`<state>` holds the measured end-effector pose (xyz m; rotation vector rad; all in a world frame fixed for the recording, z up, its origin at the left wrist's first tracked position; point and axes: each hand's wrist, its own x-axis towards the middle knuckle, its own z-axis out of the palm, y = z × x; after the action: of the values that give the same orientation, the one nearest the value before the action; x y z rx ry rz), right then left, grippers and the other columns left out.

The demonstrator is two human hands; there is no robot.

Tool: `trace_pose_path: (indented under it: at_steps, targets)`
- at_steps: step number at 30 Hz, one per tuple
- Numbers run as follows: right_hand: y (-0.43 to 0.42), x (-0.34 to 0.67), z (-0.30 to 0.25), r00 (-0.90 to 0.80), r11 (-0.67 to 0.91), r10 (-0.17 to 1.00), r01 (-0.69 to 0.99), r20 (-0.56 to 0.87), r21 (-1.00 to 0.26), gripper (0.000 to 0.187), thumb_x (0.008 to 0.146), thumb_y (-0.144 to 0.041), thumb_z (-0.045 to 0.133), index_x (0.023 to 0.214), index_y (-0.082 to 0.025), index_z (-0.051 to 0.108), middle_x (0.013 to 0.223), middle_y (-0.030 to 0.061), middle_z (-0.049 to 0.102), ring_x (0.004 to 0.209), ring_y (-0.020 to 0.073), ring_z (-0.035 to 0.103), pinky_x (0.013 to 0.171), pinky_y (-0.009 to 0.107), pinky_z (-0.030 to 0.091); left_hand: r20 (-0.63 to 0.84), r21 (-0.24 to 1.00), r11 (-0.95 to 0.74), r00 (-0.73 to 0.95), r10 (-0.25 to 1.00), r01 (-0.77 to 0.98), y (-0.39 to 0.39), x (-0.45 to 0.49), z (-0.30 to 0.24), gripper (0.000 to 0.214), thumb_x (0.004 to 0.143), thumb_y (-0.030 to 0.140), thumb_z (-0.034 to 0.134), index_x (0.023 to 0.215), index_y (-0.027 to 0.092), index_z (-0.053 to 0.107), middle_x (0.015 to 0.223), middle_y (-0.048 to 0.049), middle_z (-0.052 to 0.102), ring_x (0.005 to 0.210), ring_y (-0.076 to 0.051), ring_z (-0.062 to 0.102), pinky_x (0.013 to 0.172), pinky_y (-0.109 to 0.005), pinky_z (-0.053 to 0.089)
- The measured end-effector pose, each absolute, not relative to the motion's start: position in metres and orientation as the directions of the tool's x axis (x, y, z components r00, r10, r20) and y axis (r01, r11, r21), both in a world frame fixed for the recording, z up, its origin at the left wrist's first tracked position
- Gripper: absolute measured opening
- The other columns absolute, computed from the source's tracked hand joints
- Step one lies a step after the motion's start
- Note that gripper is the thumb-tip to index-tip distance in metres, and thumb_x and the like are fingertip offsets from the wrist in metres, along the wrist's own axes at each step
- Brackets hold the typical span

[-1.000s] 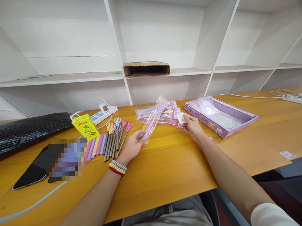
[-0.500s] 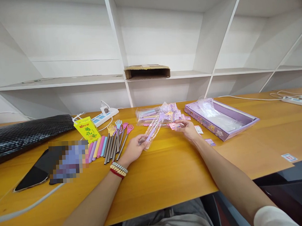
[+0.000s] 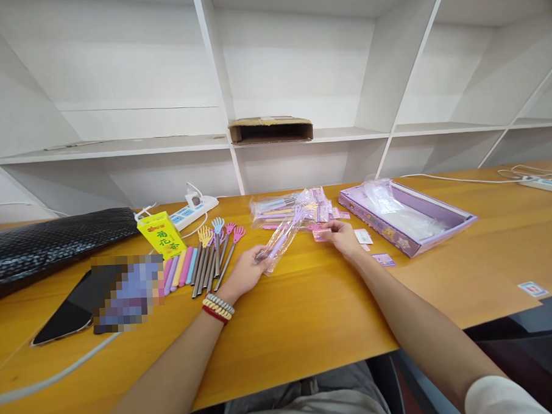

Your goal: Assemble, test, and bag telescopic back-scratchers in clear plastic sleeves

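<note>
My left hand [image 3: 246, 270] is closed on the lower end of a back scratcher [image 3: 281, 238] with a purple claw head, inside a clear plastic bag. My right hand [image 3: 345, 239] pinches a small pink card [image 3: 322, 235] just above the table, right of the bag. Behind them lies a pile of bagged back scratchers [image 3: 269, 214] with printed header cards. More small cards [image 3: 383, 260] are scattered beside my right wrist. Left of my left hand, metal rods with coloured claw heads [image 3: 209, 259] lie next to a row of coloured handles [image 3: 180, 269].
A purple display box [image 3: 403, 245] holding clear plastic bags stands at the right. To the left are a yellow carton [image 3: 161, 235], a power strip [image 3: 200, 209], a dark phone-like slab [image 3: 68, 310] and a black bubble-wrap package [image 3: 58, 247]. A cardboard box [image 3: 270, 120] sits on the shelf.
The bag's upper end, raised before, now lies lower and flatter. My right hand stays in nearly the same place with the pink card. The view has shifted slightly.
</note>
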<state>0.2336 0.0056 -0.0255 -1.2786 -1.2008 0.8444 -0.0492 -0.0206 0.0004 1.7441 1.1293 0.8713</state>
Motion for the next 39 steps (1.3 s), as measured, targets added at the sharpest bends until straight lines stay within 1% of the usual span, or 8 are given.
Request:
trace_pose_path:
  at_steps: [8, 11, 15, 20, 24, 29, 34, 39]
  targets:
    - [0.003, 0.232, -0.018, 0.239, 0.171, 0.953, 0.074, 0.184, -0.982, 0.023, 0.059, -0.032, 0.066, 0.068, -0.020, 0.048, 0.055, -0.0044, 0.052, 0.043, 0.0102, 0.044, 0.041, 0.023, 0.036, 0.084, 0.925, -0.212, 0.376, 0.923, 0.316, -0.022, -0.050, 0.005, 0.037, 0.068, 0.035, 0.063, 0.098, 0.014, 0.062, 0.084, -0.0055, 0.064, 0.072, -0.017, 0.058, 0.061, -0.027, 0.049]
    - [0.002, 0.232, -0.018, 0.224, 0.188, 0.953, 0.096, 0.205, -0.977, 0.023, 0.057, -0.029, 0.065, 0.069, -0.020, 0.048, 0.058, -0.0027, 0.055, 0.047, 0.0124, 0.049, 0.044, 0.025, 0.042, 0.066, 0.939, -0.189, 0.387, 0.920, 0.288, -0.022, -0.050, 0.005, 0.036, 0.066, 0.035, 0.064, 0.095, 0.014, 0.063, 0.082, -0.0055, 0.064, 0.070, -0.017, 0.058, 0.057, -0.026, 0.049]
    - [0.005, 0.238, -0.018, 0.331, 0.180, 0.904, 0.281, 0.271, -0.943, 0.032, 0.060, -0.027, 0.057, 0.090, -0.017, 0.056, 0.075, 0.0024, 0.063, 0.063, 0.0163, 0.058, 0.055, 0.027, 0.047, 0.053, 0.943, -0.178, 0.398, 0.916, 0.283, -0.020, -0.052, 0.004, 0.034, 0.066, 0.035, 0.064, 0.093, 0.015, 0.063, 0.079, -0.0044, 0.063, 0.068, -0.016, 0.057, 0.056, -0.024, 0.048]
    - [0.005, 0.268, -0.011, 0.549, -0.005, 0.755, 0.550, 0.358, -0.835, 0.033, 0.071, -0.030, 0.046, 0.095, -0.014, 0.063, 0.087, 0.0070, 0.067, 0.078, 0.0192, 0.060, 0.073, 0.029, 0.046, 0.053, 0.921, -0.201, 0.405, 0.913, 0.332, -0.016, -0.054, 0.004, 0.032, 0.066, 0.035, 0.064, 0.092, 0.016, 0.063, 0.081, -0.0034, 0.064, 0.072, -0.017, 0.058, 0.064, -0.026, 0.048]
    - [0.001, 0.296, -0.007, 0.653, -0.269, 0.705, 0.607, 0.276, -0.748, 0.041, 0.075, -0.030, 0.046, 0.109, -0.012, 0.061, 0.099, 0.0117, 0.066, 0.090, 0.0230, 0.060, 0.080, 0.031, 0.044, 0.048, 0.915, -0.203, 0.407, 0.912, 0.349, -0.014, -0.054, 0.004, 0.035, 0.065, 0.036, 0.065, 0.095, 0.017, 0.063, 0.084, -0.0036, 0.065, 0.075, -0.017, 0.059, 0.067, -0.027, 0.048]
    - [-0.002, 0.302, -0.007, 0.602, -0.323, 0.758, 0.679, 0.249, -0.659, 0.036, 0.073, -0.028, 0.052, 0.102, -0.013, 0.067, 0.099, 0.0138, 0.066, 0.095, 0.0270, 0.058, 0.081, 0.032, 0.042, 0.031, 0.903, -0.203, 0.413, 0.910, 0.380, -0.014, -0.054, 0.005, 0.038, 0.066, 0.037, 0.063, 0.097, 0.015, 0.061, 0.087, -0.0046, 0.065, 0.077, -0.018, 0.059, 0.069, -0.028, 0.047]
    - [-0.004, 0.288, -0.005, 0.472, -0.349, 0.822, 0.860, 0.319, -0.372, 0.033, 0.073, -0.029, 0.051, 0.099, -0.016, 0.069, 0.104, 0.0141, 0.062, 0.101, 0.0292, 0.052, 0.082, 0.035, 0.040, 0.027, 0.892, -0.222, 0.443, 0.896, 0.393, -0.014, -0.054, 0.006, 0.042, 0.068, 0.040, 0.062, 0.100, 0.013, 0.060, 0.091, -0.0056, 0.065, 0.083, -0.020, 0.059, 0.075, -0.030, 0.046]
    - [-0.003, 0.282, -0.005, 0.421, -0.377, 0.888, 0.897, 0.184, -0.229, 0.043, 0.071, -0.047, 0.053, 0.092, -0.013, 0.070, 0.104, 0.0179, 0.060, 0.102, 0.0343, 0.049, 0.081, 0.040, 0.039, -0.002, 0.893, -0.201, 0.451, 0.893, 0.403, -0.013, -0.055, 0.005, 0.044, 0.068, 0.041, 0.062, 0.102, 0.012, 0.058, 0.091, -0.0053, 0.064, 0.081, -0.019, 0.059, 0.073, -0.029, 0.046]
